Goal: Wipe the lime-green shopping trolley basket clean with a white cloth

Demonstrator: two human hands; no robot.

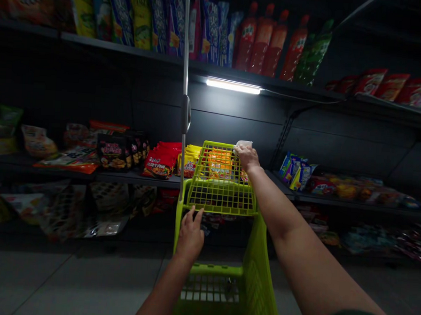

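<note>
A green plastic shopping cart [259, 263] stands before me, with a slatted grid panel [222, 209] tilted up at its far end. My right hand [247, 158] is closed on a white cloth [244, 143] at the panel's upper right corner. Whether it is cloth or paper is hard to tell. At the panel's near left edge is my left hand [190, 238], its fingers stretched out and apart. Their tips reach the rim, though I cannot tell if they touch it. Nothing shows in that hand.
A metal pole [185, 71] rises at the cart's left side. Behind the panel, a shelf holds red snack packs [161, 160] and orange packs [220, 163]. Higher up stand red bottles [263, 40] and blue bags [210, 30]. A lit tube lamp [233, 86] hangs under the upper shelf.
</note>
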